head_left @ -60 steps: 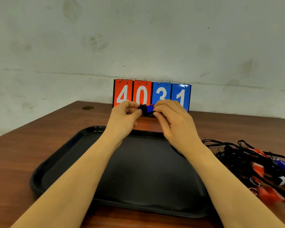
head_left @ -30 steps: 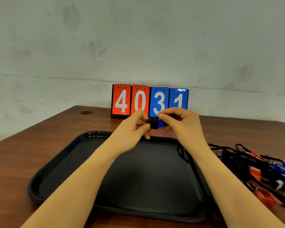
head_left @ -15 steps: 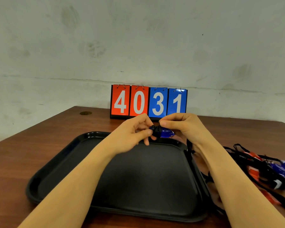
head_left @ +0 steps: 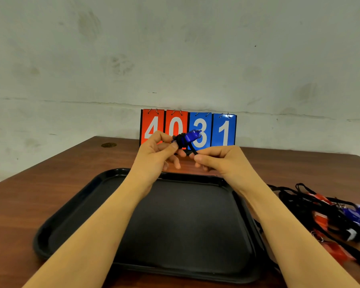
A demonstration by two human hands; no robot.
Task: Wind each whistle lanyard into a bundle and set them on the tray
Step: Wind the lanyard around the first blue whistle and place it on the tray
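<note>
Winding the blue whistle (head_left: 192,135) — first bundle in hand

Left hand (head_left: 156,155) pinches the wrapped whistle, right hand (head_left: 220,161) pinches the lanyard tail (head_left: 192,150) — likely next: tuck it, lower onto the bare tray (head_left: 75,213).

I am getting one head-worn view, looking forward and down across the tray (head_left: 75,206) toward the wall (head_left: 175,48), hands close below.
</note>
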